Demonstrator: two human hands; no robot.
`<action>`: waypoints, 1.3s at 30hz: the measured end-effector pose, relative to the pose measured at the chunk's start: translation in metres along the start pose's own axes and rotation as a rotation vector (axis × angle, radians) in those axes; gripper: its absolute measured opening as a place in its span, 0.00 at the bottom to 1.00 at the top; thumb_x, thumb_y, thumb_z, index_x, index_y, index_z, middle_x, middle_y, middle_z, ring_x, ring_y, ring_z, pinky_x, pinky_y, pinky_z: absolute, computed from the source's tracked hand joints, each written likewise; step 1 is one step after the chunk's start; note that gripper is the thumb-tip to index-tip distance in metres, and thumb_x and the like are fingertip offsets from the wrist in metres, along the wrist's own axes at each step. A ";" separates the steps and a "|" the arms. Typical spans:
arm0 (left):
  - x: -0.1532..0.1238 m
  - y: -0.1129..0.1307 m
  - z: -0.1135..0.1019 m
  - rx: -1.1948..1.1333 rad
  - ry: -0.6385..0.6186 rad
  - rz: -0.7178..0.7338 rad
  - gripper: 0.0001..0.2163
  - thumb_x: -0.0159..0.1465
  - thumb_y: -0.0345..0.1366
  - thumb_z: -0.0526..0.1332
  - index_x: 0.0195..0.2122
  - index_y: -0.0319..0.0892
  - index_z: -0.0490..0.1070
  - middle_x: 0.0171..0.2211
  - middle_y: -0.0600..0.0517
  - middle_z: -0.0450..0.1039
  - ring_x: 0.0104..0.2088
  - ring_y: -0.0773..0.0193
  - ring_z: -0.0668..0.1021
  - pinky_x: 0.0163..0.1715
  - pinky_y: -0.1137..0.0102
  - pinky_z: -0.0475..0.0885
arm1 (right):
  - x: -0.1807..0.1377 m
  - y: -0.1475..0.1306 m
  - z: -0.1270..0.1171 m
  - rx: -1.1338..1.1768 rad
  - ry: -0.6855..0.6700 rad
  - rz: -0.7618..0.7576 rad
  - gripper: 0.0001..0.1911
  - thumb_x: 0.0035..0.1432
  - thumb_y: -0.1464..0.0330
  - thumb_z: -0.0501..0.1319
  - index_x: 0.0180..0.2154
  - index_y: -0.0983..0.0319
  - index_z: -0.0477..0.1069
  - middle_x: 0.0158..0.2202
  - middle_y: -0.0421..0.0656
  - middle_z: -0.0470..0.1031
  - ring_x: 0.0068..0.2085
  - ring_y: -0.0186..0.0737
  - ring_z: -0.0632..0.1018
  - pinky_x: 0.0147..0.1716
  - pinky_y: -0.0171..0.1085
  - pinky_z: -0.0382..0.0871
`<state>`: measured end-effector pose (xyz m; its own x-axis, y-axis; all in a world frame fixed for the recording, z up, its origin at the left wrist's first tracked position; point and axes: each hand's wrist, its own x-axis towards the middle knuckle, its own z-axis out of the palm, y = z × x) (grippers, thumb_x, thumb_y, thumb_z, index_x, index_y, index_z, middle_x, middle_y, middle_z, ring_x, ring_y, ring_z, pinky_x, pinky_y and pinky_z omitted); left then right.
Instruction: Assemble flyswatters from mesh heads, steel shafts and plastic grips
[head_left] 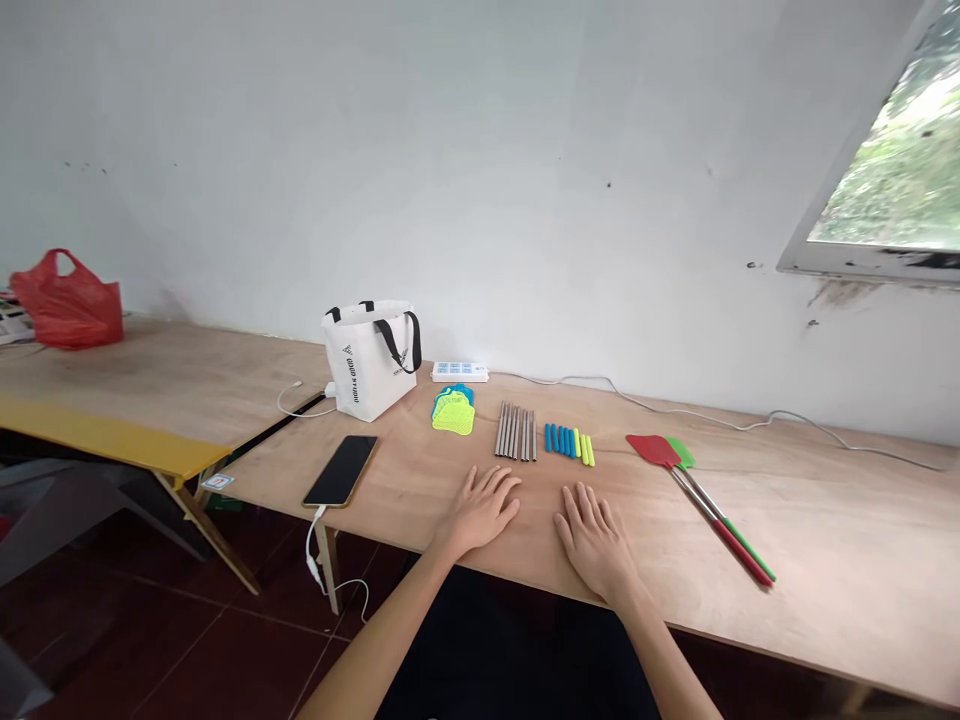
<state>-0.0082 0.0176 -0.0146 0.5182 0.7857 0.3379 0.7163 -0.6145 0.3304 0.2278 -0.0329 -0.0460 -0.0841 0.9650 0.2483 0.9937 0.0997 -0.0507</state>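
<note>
My left hand [482,510] rests palm down on the wooden table [435,480], fingers apart and nothing in it. Just beyond its fingertips lie several metal tubes [516,432] in a row. My right hand [592,535] also lies flat, fingers spread and empty, below a row of blue handle grips [559,440] and yellow handle grips [583,448]. Farther left is a small pile of blue and yellow fly swatter heads [454,412]. To the right, a red fly swatter [652,449] and a green fly swatter [731,535] lie side by side, the red one partly over the green.
A phone [341,472] on a white cable lies near the left edge. Behind it stand a white bag [371,370] and a power strip [460,372] by the wall. A grey cord [637,398] runs rightward. A red plastic bag [71,305] sits on the other table.
</note>
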 end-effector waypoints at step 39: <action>-0.002 0.009 -0.004 0.013 0.015 -0.034 0.21 0.73 0.44 0.51 0.65 0.47 0.60 0.66 0.46 0.64 0.67 0.52 0.64 0.68 0.45 0.52 | -0.058 -0.037 0.002 0.131 0.289 -0.272 0.20 0.68 0.74 0.50 0.53 0.60 0.76 0.61 0.50 0.73 0.67 0.55 0.66 0.62 0.54 0.68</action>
<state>-0.0046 0.0104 -0.0085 0.4860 0.8051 0.3400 0.7398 -0.5861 0.3304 0.1962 -0.0921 -0.0610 -0.2994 0.7934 0.5299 0.9188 0.3895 -0.0640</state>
